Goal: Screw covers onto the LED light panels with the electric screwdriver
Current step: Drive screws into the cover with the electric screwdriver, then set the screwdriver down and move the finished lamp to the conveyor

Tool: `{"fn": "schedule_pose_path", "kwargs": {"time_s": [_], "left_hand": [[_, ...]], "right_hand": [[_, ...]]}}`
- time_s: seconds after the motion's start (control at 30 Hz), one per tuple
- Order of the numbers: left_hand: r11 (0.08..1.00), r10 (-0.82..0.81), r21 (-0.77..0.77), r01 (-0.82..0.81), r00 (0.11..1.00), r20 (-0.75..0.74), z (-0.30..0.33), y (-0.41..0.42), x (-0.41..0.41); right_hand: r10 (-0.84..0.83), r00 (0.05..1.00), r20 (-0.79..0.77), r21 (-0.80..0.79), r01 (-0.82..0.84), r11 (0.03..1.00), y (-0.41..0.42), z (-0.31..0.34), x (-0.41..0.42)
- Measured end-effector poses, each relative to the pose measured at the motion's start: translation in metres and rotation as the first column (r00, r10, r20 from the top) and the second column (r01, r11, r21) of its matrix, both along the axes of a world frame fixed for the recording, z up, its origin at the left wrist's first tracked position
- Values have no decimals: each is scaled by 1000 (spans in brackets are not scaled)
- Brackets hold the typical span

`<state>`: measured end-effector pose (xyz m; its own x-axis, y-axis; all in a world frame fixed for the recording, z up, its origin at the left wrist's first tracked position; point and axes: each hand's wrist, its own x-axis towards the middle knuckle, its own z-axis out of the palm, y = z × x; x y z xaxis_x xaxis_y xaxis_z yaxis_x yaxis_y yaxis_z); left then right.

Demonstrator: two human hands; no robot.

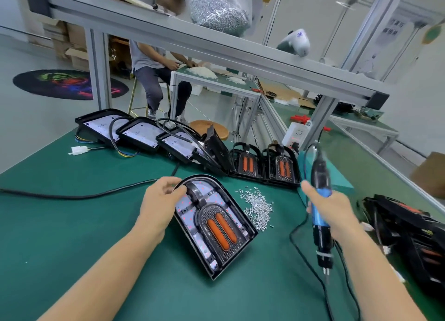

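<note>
1. Green mat [72, 236] covers the bench; a black cable [72, 196] runs across it from the left edge toward the middle.
2. White connector [77, 150] with coloured wires, far left, beside a row of open panels [139, 134] with white boards showing.
3. Left hand [160, 201]: fingers curled on the rounded top edge of the LED light panel [214, 224], which lies flat at the centre, its cover [220, 227] with two orange lenses seated on it.
4. Loose screws [258, 207], a heap just right of the panel.
5. Two covered panels [265, 165] stand behind the heap.
6. Right hand [330, 208]: fingers clamped round the blue electric screwdriver [320, 214], bit pointing down, clear of the panel.
7. Black stacked parts [404, 229], far right.
</note>
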<state>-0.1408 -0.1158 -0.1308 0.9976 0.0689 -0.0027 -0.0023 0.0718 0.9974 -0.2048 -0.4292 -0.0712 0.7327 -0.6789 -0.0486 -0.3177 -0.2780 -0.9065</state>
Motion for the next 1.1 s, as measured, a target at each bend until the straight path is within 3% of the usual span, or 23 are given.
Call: {"fn": "schedule_pose_path", "kwargs": {"time_s": [0.17,0.37,0.57,0.83,0.9,0.97,1.03,1.1], "left_hand": [[999,-7,-42,9,999,42,6,-7,-1],[992,29,-121,-20,997,73,9,-12,-2],[984,23,-175,-12,998,60,11,-16,-3],[981,36,-195,-18,996,85,14,-20,-3],[981,41,-195,-23,995,88,14,-20,-3],[981,45,-194,-26,995,90,13,-21,-3],[981,45,-192,-26,995,94,13,-22,-3],[983,45,-182,-26,994,101,14,-22,-3]], "right_hand": [[-27,903,-429,-361,-144,921,-10,-32,14],[-76,814,-576,-494,-272,826,-5,-47,29],[-162,775,-611,-588,-307,748,6,-49,34],[-126,766,-631,-542,-318,778,4,-52,33],[-167,756,-633,-594,-335,732,10,-47,31],[-222,790,-572,-707,-337,622,20,-39,29],[-118,893,-434,-773,-302,558,37,-31,27],[171,948,-269,-685,-314,658,58,-27,22]]}}
